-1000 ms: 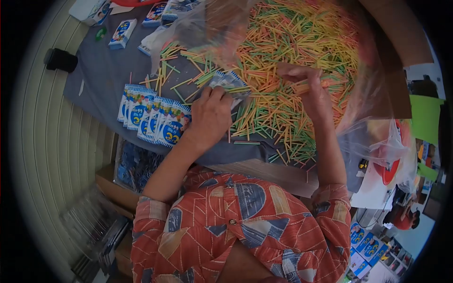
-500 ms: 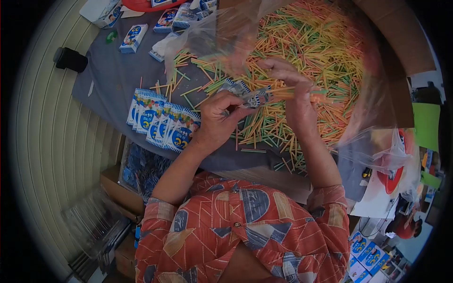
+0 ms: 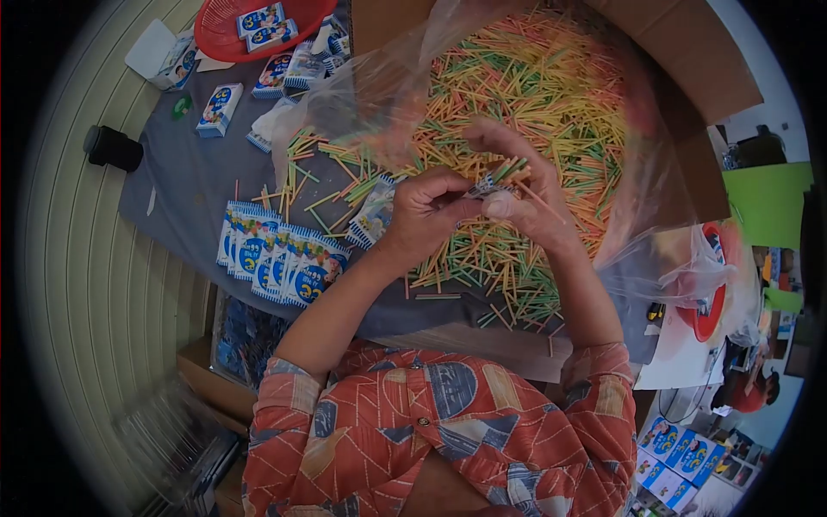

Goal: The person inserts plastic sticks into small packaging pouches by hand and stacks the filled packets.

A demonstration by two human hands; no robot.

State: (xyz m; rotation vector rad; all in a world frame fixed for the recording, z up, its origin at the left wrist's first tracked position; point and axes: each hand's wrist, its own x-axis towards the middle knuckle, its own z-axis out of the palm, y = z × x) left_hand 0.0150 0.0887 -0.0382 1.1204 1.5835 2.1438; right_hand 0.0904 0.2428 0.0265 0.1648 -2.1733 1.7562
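My left hand (image 3: 428,215) is closed, its thumb and fingers pinching the edge of a small printed packet (image 3: 488,186). Around a bundle of thin coloured sticks (image 3: 514,171) at the packet's mouth, my right hand (image 3: 532,196) is closed, thumb against the packet. Both hands are over a large heap of pink, yellow and green sticks (image 3: 551,95) in a plastic-lined box. Just left of my left hand lies another packet (image 3: 374,214), partly hidden. Blue and white packets (image 3: 289,258) overlap in a row on the grey cloth (image 3: 185,155).
A red basket (image 3: 226,39) with packets stands at the upper left, near small boxes (image 3: 220,109). Clear plastic film (image 3: 370,95) hangs over the carton's edge (image 3: 680,69). A black cylindrical object (image 3: 114,149) is at the left. A person (image 3: 748,389) is in the right background.
My right hand has come down and left, bringing the sticks to the packet's mouth between both hands. The view has shifted, so the table items appear lower or further left.
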